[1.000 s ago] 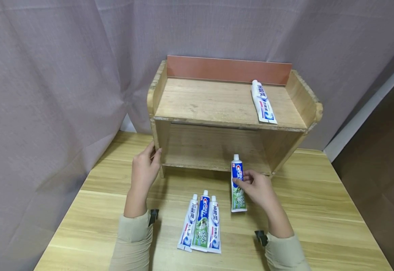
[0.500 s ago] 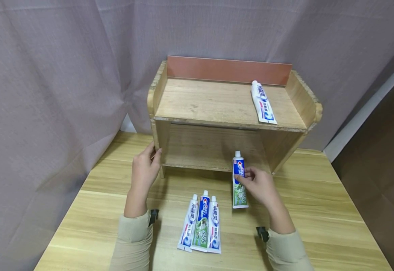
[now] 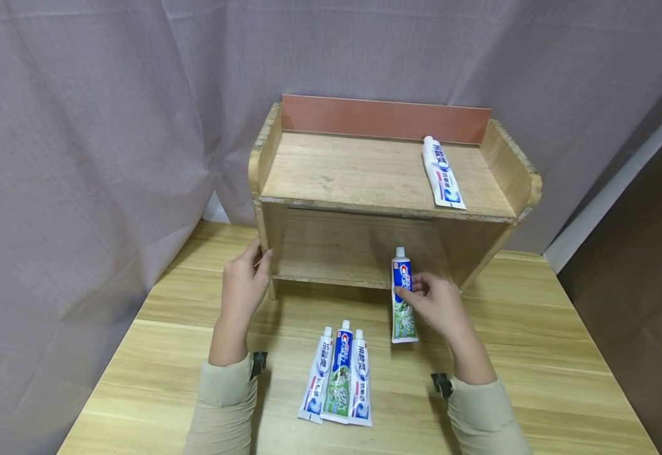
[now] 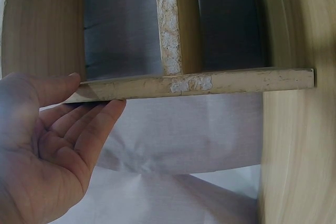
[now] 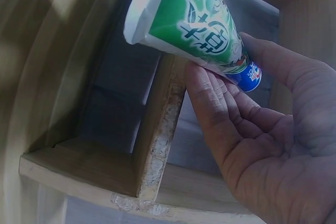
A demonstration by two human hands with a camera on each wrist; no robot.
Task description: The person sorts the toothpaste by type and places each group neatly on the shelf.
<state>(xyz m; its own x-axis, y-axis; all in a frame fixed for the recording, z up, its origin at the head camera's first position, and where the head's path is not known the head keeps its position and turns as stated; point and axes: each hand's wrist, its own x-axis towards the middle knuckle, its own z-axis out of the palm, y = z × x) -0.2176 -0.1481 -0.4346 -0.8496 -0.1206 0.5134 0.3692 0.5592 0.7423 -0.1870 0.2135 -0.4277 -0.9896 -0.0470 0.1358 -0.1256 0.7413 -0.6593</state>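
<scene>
Your right hand [image 3: 436, 303] pinches a blue-and-green toothpaste tube [image 3: 403, 319] before the shelf [image 3: 331, 253].
It is at the lower front edge, near the right corner; your left hand [image 3: 244, 278] grips the left side panel [image 4: 236, 81]. Three tubes [image 3: 339, 376] lie together toward the near edge of the desk [image 3: 155, 366]; a white tube [image 3: 443, 174] lies near the top board's front edge.

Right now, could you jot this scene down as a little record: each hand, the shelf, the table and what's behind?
Left hand: grips the left side of the wooden shelf
Right hand: holds a blue-green toothpaste tube, cap end toward the shelf
Shelf top: one white tube, lying toward the right side
Table: three tubes side by side, a second blue-green tube between two white ones
Behind: a greyish-purple curtain
</scene>
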